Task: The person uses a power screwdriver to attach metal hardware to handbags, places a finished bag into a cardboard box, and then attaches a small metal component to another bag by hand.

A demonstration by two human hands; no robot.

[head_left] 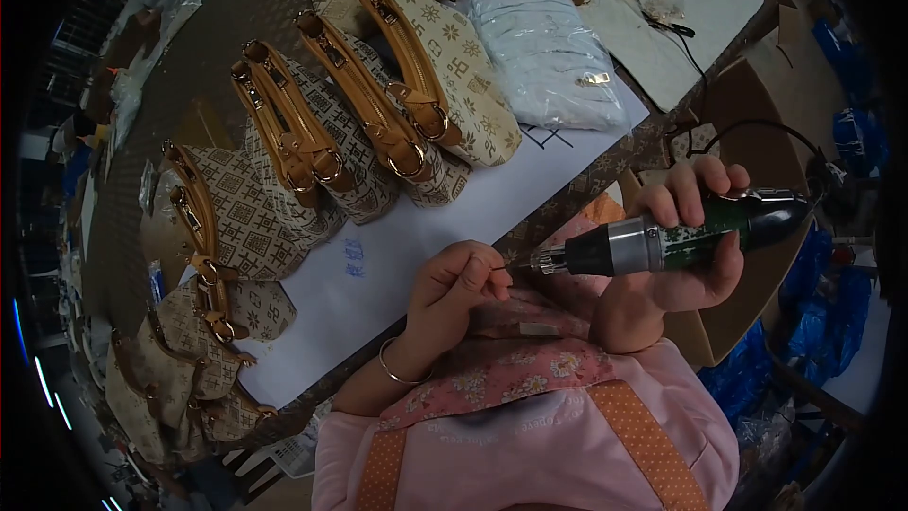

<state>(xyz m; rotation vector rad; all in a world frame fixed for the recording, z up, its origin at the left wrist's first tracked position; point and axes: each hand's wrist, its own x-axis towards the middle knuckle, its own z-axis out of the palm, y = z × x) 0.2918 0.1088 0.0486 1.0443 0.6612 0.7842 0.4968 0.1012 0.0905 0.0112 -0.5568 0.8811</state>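
Observation:
My right hand [695, 227] is wrapped round the green and black body of a corded electric screwdriver [636, 244], held level with its nose towards the left. Thumb and fingers of my left hand [462, 282] are pinched together just in front of the screwdriver's tip. A short thin dark piece [499, 268] shows at those fingertips, too small to make out. Beyond my hands, several patterned handbags [445, 66] with tan leather trim and zips stand in a row on white paper [364, 295].
A clear plastic pack of white pieces [549, 61] lies behind the handbags. At the right stands an open cardboard box [747, 308], with blue plastic bags [813, 322] beyond it. The screwdriver's black cord [761, 123] loops above the box. More handbags [180, 360] are heaped at the left.

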